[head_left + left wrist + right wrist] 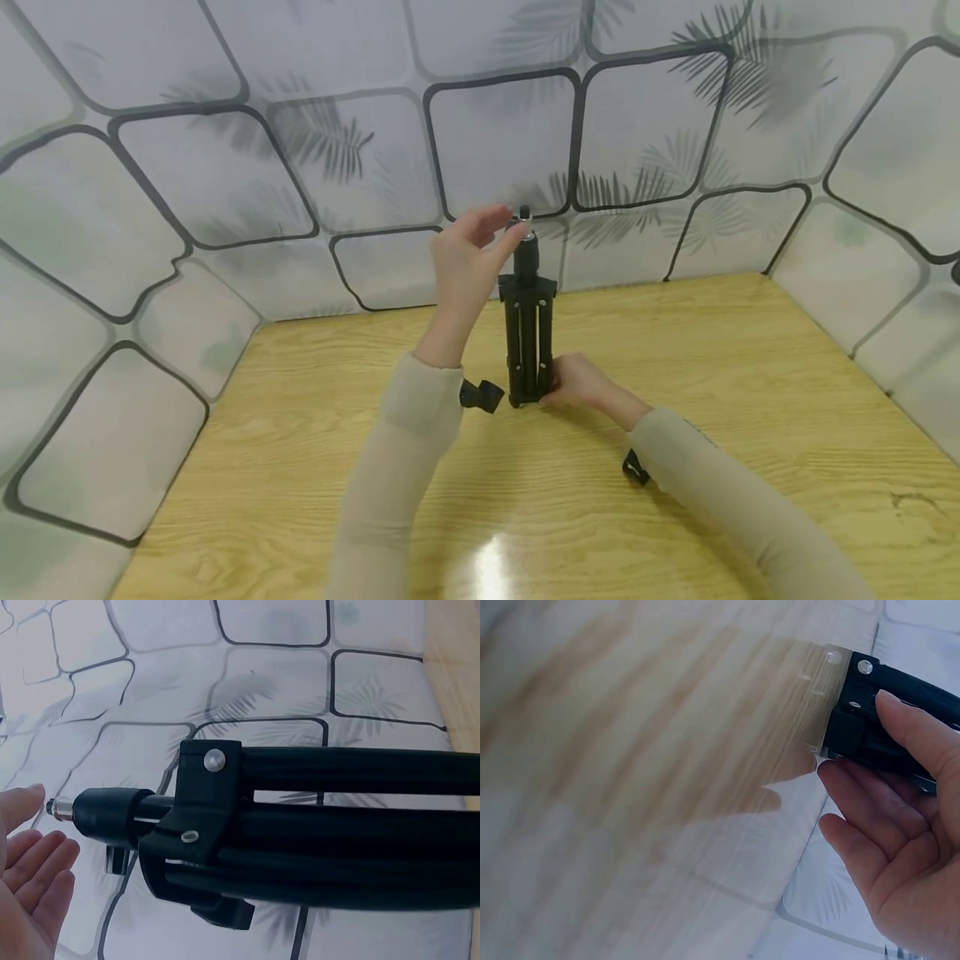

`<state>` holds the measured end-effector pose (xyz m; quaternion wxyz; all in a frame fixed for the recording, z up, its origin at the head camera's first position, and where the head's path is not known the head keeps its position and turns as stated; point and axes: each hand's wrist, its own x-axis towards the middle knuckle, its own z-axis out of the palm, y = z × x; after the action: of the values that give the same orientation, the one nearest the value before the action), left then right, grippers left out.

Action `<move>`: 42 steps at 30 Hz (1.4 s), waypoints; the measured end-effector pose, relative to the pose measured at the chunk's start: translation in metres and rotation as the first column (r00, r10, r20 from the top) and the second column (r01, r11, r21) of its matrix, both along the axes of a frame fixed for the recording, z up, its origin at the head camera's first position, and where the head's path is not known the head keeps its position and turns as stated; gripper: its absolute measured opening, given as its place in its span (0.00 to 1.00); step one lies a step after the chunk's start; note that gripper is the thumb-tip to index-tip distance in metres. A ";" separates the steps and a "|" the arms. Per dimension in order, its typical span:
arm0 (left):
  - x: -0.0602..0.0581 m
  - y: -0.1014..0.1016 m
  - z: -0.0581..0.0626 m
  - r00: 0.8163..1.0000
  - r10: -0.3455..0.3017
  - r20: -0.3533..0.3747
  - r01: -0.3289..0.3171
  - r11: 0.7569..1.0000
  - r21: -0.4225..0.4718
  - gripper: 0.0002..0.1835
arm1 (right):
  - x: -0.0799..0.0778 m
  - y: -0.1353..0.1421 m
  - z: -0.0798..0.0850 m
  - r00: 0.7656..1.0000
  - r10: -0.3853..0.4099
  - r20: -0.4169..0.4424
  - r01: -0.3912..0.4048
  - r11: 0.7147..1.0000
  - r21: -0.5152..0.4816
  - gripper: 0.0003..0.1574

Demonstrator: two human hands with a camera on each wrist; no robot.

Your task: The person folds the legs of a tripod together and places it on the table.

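A black folded tripod (528,333) stands upright, its legs drawn together and its foot end down at the wooden table. At its top is a silver stud with a dark tip (60,809), above a black collar (112,814). My left hand (468,254) is beside that stud, fingers loosely bent and apart from the thumb, holding nothing. Low on the right side, my right hand (577,381) grips the tripod near its foot. In the right wrist view the thumb (911,727) lies along a leg, with the fingers curled underneath.
The yellow wood-grain table (300,467) reaches back to a pale wall covering (360,167) patterned with dark outlines and leaf shadows. Small black devices are at the left wrist (483,396) and right wrist (635,467).
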<state>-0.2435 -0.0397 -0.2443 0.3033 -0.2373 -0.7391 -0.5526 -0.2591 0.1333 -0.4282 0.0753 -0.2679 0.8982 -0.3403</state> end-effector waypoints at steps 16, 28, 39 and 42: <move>-0.001 0.011 0.010 1.000 0.012 0.026 -0.011 0.999 -0.038 0.13 | 0.011 -0.010 0.010 0.995 -0.082 -0.062 0.088 0.991 0.105 0.14; 0.010 0.000 0.019 0.997 0.001 -0.074 -0.006 0.998 -0.066 0.11 | 0.010 -0.012 0.022 0.985 -0.110 -0.132 0.122 0.988 0.092 0.10; 0.008 -0.035 0.021 0.990 0.039 -0.138 -0.032 0.998 0.054 0.12 | 0.010 0.007 0.040 0.955 -0.145 -0.258 0.167 0.983 0.069 0.10; 0.009 -0.046 0.020 0.991 0.069 -0.116 -0.061 0.995 0.077 0.12 | 0.009 0.011 0.046 0.946 -0.151 -0.288 0.178 0.981 0.071 0.10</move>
<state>-0.2349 -0.0857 -0.2242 0.3729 -0.2341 -0.7063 -0.5543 -0.2498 0.1447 -0.3825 -0.0689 -0.2335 0.9343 -0.2605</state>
